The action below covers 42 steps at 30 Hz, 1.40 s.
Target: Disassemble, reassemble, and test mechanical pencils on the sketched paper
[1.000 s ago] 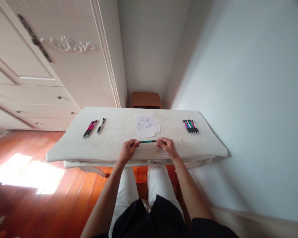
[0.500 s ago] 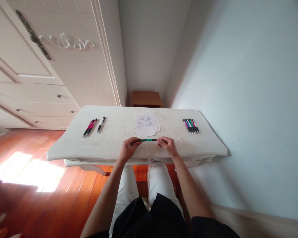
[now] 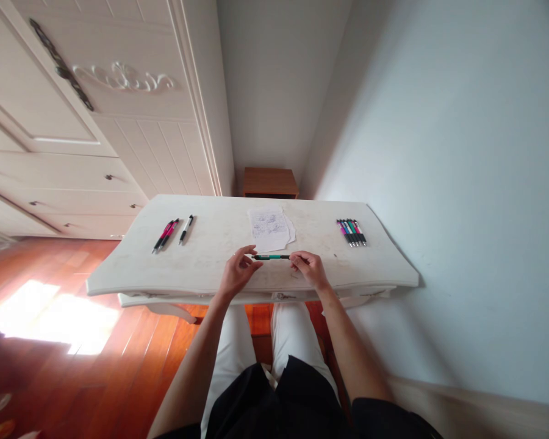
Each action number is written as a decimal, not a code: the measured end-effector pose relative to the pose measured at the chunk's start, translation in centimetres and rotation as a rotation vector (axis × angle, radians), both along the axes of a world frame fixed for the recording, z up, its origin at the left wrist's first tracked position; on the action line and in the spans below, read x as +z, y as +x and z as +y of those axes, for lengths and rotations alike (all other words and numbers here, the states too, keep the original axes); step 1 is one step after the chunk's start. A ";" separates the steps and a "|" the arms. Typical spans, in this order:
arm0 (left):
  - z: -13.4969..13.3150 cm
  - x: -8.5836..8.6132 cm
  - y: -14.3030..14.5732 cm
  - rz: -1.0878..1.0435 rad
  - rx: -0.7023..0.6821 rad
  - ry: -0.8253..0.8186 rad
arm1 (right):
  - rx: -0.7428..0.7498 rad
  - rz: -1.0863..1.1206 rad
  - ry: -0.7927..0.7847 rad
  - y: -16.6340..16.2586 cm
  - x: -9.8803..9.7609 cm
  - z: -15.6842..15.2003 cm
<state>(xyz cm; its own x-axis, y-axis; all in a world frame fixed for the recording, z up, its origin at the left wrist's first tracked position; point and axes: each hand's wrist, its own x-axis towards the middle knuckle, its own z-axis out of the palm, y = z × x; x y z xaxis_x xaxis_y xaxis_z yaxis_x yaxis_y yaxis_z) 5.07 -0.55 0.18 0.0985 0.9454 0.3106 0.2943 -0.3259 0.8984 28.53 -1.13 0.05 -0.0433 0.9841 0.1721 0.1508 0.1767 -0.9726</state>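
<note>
A green and black pen (image 3: 273, 257) lies crosswise between my hands, just in front of the scribbled paper (image 3: 269, 227). The fingers of my right hand (image 3: 308, 267) pinch its right end. Around the pen's left end, my left hand (image 3: 238, 268) has its thumb and fingers spread apart, not gripping it. The paper rests on the white desk (image 3: 219, 238), with another sheet partly under it.
To the left on the desk lie pink and black pens (image 3: 165, 236) and a white and black pen (image 3: 186, 230). A row of several coloured pens (image 3: 352, 233) lies at the right. A white wardrobe (image 3: 165, 122) and a wooden cabinet (image 3: 271, 181) stand beyond.
My left hand's fingers have come apart and let go of the pen's left end. The right hand keeps its pinch, and the pen has barely shifted.
</note>
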 end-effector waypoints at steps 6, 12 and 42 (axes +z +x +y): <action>0.1 -0.2 -0.1 0.043 0.000 -0.050 | 0.015 0.002 0.001 0.0 -0.1 0.0; -0.1 0.3 -0.2 0.133 -0.015 -0.085 | 0.025 -0.009 0.001 0.0 -0.1 0.0; 0.2 -0.1 0.0 0.023 -0.017 0.013 | 0.001 0.016 -0.012 0.1 -0.2 0.0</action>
